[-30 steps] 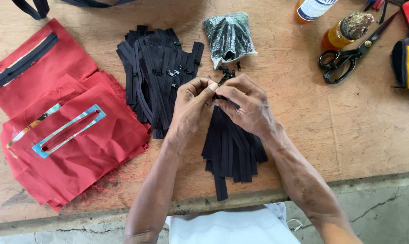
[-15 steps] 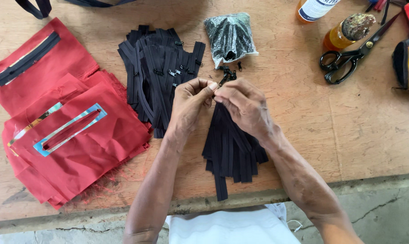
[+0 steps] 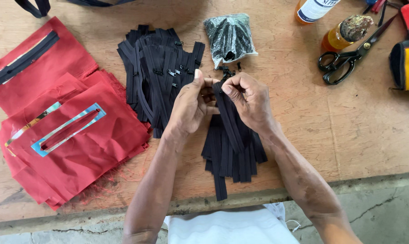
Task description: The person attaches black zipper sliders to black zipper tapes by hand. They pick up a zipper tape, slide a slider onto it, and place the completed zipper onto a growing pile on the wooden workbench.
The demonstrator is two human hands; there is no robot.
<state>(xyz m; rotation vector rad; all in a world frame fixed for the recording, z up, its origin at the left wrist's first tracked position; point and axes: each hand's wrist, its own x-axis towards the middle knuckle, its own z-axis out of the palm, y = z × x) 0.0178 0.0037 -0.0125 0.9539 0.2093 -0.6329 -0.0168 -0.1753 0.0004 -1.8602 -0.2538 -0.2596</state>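
Worktop (image 3: 304, 135) of bare wood carries red fabric (image 3: 64, 131) at the left, with black zippers (image 3: 161, 72) heaped just right of it. Both hands meet at the centre: left hand (image 3: 191, 106) and right hand (image 3: 249, 101) pinch the far end of one zipper strip (image 3: 227, 117) above a near pile (image 3: 234, 151). Scissors (image 3: 349, 58) lie far right, a bag (image 3: 229, 38) of small black parts far centre.

Both hands, left hand (image 3: 191, 106) and right hand (image 3: 249, 101), pinch one black zipper strip (image 3: 227, 119) above a pile.
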